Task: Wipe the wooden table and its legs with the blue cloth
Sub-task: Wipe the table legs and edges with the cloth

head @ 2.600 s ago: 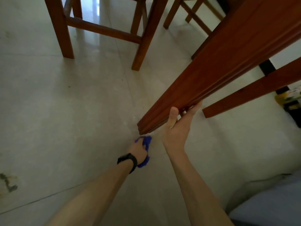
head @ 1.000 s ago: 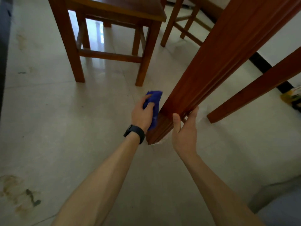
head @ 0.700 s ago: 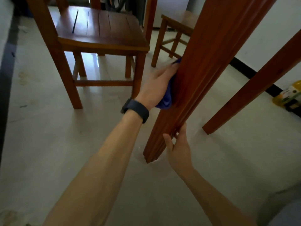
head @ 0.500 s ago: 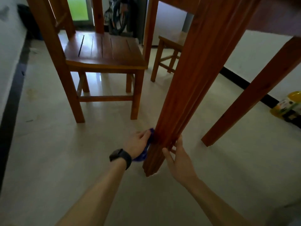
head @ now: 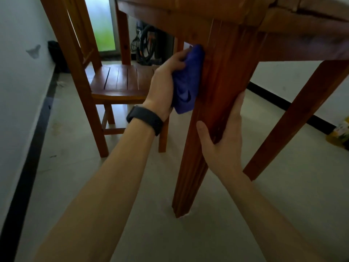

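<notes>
Head view, low, looking under the table edge.

Left hand — grip clamped on the blue cloth, fingers curled over its upper part, pressing it against the left face of the near leg. The cloth sits high on the leg, its top just below the table's apron. Its lower corner hangs free beside the leg. Black wristband on the left wrist.

Right hand — grip clasped on the same leg at mid-height, thumb on the near face, fingers running up the right side. The fingertips are partly hidden behind the wood.

The foot of the leg rests on the pale floor. A second leg stands to the right, farther off. A wooden chair stands to the left, beyond the left hand. A yellow object lies on the floor at far right, blurred.
</notes>
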The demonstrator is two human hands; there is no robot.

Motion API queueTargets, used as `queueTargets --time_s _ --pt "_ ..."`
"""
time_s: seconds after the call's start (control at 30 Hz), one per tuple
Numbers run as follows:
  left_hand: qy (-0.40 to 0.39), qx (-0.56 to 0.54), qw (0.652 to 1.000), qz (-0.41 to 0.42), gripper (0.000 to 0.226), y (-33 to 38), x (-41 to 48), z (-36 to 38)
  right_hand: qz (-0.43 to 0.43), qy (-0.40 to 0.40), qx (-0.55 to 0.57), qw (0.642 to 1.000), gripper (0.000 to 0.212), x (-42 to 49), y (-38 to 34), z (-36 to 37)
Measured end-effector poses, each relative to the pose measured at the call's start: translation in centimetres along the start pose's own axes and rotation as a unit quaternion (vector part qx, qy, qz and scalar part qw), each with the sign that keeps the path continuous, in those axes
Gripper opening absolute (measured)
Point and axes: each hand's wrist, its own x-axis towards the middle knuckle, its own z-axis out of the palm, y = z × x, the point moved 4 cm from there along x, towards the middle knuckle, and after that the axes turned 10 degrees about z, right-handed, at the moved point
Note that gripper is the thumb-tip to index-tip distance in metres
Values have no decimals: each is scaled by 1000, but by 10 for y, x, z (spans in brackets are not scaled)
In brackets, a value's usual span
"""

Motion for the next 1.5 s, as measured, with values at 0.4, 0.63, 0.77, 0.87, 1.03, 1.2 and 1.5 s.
queueTargets --time_s 0.4,0.63,0.77,0.87,1.03,1.2,1.5 --pt "6 287 899 -330 25 -201 -129 -112 -4 8 -23 1000 81 -29 28 25" --pt "-33 380 827 -413 38 -280 -152 -157 4 20 -14 1000 75 -37 46 43" --pt "-69 415 778 -467 41 -294 -170 -171 6 -9 -18 1000 76 -40 52 42" --pt "-163 429 728 -509 23 -291 -193 -174 6 -42 -29 999 81 -41 57 37" --pt "-82 329 801 -493 33 -271 -224 -158 12 -224 -103 969 81 -61 87 15" --pt "35 187 888 -419 49 -248 -233 -98 220 -403 -104 882 72 -112 164 -32" --pt "-15 99 943 -316 41 -274 -178 66 367 -209 178 889 79 -106 216 -88"
